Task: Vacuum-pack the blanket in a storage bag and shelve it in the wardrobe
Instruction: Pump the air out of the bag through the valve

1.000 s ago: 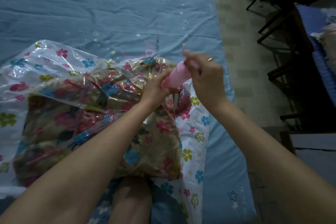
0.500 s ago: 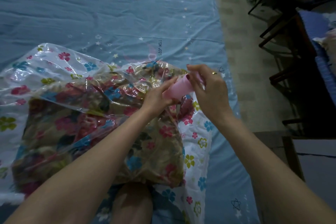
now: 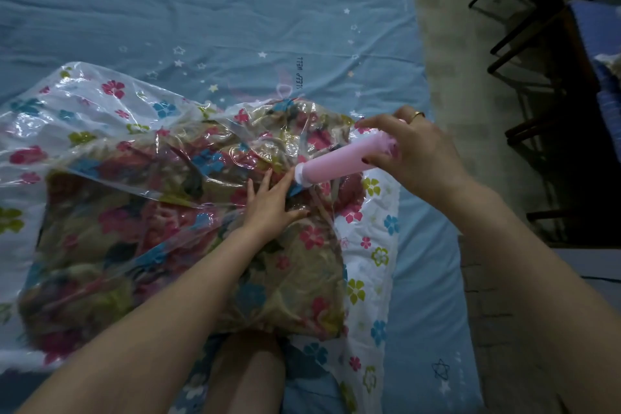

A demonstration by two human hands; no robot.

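A clear storage bag (image 3: pixel 84 104) printed with coloured flowers lies on the bed, with a floral blanket (image 3: pixel 141 245) folded inside it. A pink hand pump (image 3: pixel 339 163) lies slanted over the bag's right part, its white tip down at the bag's surface. My right hand (image 3: pixel 406 151) grips the pump's upper end. My left hand (image 3: pixel 272 202) lies flat with straight fingers on the bag, its fingertips right beside the pump's tip.
The blue star-print bed sheet (image 3: pixel 235 17) stretches behind the bag. The bed's right edge meets a pale floor (image 3: pixel 450 44). Dark chair legs and furniture (image 3: pixel 537 84) stand at the right. My knee (image 3: pixel 248 370) sits under the bag's near edge.
The pump has tilted lower, tip down onto the bag. My left hand let go of the pump and now lies flat on the bag. My right hand slid right along the pump.
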